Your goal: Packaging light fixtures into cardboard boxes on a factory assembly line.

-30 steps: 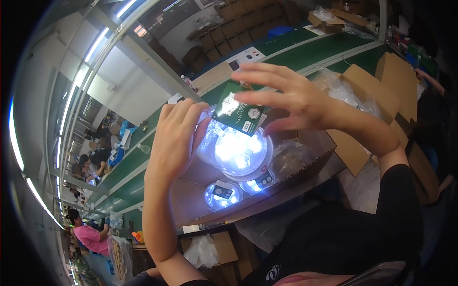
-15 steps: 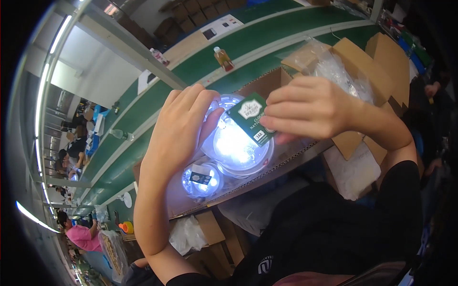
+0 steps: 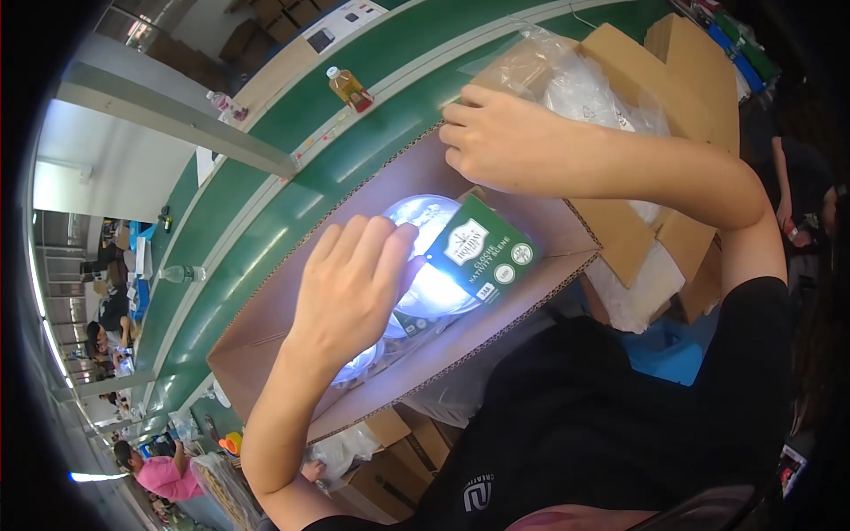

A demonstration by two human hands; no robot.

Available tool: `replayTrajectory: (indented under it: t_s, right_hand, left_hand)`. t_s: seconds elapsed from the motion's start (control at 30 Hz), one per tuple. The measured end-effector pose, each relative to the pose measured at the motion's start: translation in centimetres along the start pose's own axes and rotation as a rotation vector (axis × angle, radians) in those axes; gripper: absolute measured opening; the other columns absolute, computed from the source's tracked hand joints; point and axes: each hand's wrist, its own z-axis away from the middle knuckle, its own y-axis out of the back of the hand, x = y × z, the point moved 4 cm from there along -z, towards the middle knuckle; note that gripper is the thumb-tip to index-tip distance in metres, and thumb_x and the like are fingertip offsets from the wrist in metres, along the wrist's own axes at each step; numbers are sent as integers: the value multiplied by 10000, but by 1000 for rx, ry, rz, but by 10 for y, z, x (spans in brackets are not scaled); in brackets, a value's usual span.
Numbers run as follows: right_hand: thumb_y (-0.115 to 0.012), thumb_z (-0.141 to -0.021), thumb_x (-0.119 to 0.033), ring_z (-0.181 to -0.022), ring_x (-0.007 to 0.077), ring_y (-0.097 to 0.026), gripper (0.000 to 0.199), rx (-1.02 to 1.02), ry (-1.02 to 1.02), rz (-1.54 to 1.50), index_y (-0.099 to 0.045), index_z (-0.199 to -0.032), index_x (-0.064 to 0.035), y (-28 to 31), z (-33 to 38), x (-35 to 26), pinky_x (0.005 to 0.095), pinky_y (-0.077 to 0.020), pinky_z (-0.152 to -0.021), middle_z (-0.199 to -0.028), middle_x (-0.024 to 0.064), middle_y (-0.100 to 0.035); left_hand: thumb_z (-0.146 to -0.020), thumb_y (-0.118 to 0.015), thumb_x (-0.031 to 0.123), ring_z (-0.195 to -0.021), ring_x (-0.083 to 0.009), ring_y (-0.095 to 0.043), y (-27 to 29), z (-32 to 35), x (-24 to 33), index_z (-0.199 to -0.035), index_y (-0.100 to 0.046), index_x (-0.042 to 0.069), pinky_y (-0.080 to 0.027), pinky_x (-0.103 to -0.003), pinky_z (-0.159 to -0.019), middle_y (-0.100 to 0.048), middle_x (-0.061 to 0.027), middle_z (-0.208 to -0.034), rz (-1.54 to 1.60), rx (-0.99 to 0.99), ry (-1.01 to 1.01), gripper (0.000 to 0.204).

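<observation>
A clear dome-shaped item (image 3: 429, 257) glows bright white inside a long open cardboard box (image 3: 266, 332). A dark green printed card (image 3: 482, 252) is fixed to its right side. My left hand (image 3: 350, 288) lies flat on the dome's left side, fingers together, pressing it down into the box. A second glowing dome (image 3: 359, 363) shows partly under my left wrist. My right hand (image 3: 513, 142) rests on the box's far rim, fingers curled over the cardboard edge.
A green conveyor belt (image 3: 292, 212) runs behind the box, with a juice bottle (image 3: 348, 88) standing on it. Open cartons with clear plastic bags (image 3: 611, 88) sit at the right. More cartons (image 3: 390, 460) lie below. Other people work at far left and right.
Both hands held the glowing dome up before; now it lies down in the box, my left hand is flat on it, and my right hand has moved off to the box's rim.
</observation>
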Motion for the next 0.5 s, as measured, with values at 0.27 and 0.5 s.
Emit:
replayTrajectory:
  t_s: [0.27,0.5]
  right_hand:
    - [-653,-805,-145,-900,264,-698,124,-84,129,-138,-730,-796,-48,-17,-43,0,368,-554,-737,-854,110,-715]
    - [-631,-838,-103,-938,303,-731,180,-703,133,-380,-771,-938,-48,-34,-84,-29,434,-586,-720,-951,168,-746]
  left_hand:
    - [-807,-634,147,-874,-194,-569,-57,-2,-7,-1055,-645,36,-433,-340,-719,-581,-52,-931,40,-104,-89,272]
    - [-797,-616,140,-892,-181,-570,-92,7,-6,-1014,-619,57,-434,-331,-729,-558,-38,-898,22,-116,-124,233]
